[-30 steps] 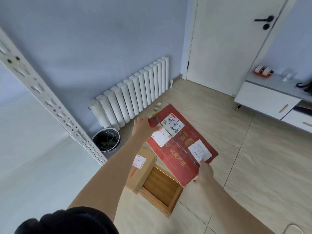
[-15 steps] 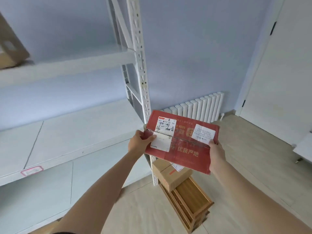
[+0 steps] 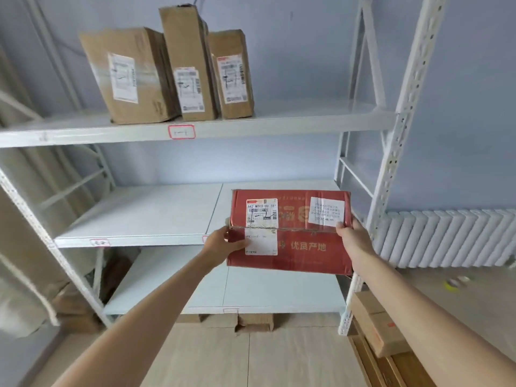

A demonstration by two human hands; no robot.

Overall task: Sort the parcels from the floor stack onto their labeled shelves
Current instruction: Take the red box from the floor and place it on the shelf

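I hold a flat red parcel (image 3: 304, 247) with white shipping labels in front of the white shelf rack (image 3: 391, 152). My left hand (image 3: 223, 244) grips its left edge and my right hand (image 3: 353, 237) grips its right edge. The parcel hangs level with the front of the middle shelf (image 3: 134, 216), at its right half. A red-framed tag (image 3: 181, 132) marks the top shelf edge, another tag (image 3: 99, 242) marks the middle shelf edge. Three brown cardboard parcels (image 3: 131, 76) stand upright on the top shelf.
A lower shelf (image 3: 279, 291) lies below the parcel, with cardboard under it at floor level. A brown box (image 3: 374, 325) on a wooden crate sits on the floor at the right, beside the rack post. A white radiator (image 3: 446, 238) lines the right wall.
I lifted the red parcel from the floor and turned left toward the rack. It now faces the middle shelf, and the top shelf with its parcels has come into view.
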